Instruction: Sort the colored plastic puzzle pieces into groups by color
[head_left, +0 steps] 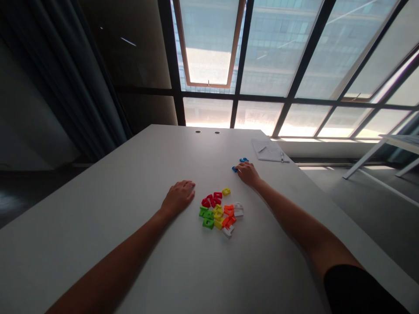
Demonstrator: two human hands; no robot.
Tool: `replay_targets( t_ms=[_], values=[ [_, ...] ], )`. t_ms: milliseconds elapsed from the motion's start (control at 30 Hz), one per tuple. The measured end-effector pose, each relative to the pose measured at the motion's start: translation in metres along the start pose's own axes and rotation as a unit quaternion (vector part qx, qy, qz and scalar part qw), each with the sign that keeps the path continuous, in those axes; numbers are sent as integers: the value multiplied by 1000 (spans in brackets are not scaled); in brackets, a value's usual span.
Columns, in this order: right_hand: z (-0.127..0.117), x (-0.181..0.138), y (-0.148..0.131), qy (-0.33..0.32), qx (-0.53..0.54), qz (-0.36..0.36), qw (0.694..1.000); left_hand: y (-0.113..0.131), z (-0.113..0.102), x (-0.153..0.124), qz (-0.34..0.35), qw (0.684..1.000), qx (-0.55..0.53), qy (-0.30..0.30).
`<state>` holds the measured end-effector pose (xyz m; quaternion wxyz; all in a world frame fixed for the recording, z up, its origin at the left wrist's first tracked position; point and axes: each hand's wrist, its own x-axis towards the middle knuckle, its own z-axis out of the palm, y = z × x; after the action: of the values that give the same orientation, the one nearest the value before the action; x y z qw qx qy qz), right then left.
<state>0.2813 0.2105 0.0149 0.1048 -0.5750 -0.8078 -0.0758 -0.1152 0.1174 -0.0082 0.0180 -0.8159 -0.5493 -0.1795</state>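
A pile of small plastic pieces (218,212) in red, green, yellow, orange and white lies on the white table (137,174) between my arms. My left hand (178,197) rests palm down just left of the pile, fingers loosely curled, holding nothing. My right hand (248,172) is stretched farther out, its fingertips on a blue piece (235,168). A second blue piece (244,160) lies just beyond that hand. A single yellow piece (226,191) sits apart at the pile's far edge.
A sheet of paper with a pen (269,152) lies at the table's far right corner. Two round cable holes (207,131) mark the far edge. Large windows rise behind; another white table (397,146) stands at right.
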Motion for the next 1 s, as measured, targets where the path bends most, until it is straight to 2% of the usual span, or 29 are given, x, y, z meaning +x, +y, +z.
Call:
replay_targets(
  t_ms=[467, 800, 1000],
  values=[
    [-5, 76, -11, -61, -54, 19, 997, 3, 0, -3, 0, 1000, 1, -3],
    [-15, 108, 29, -161, -63, 75, 982, 7, -2, -4, -5, 1000, 4, -6],
    [-14, 110, 49, -178, -71, 120, 974, 8, -4, -4, -6, 1000, 1, -5]
  ],
)
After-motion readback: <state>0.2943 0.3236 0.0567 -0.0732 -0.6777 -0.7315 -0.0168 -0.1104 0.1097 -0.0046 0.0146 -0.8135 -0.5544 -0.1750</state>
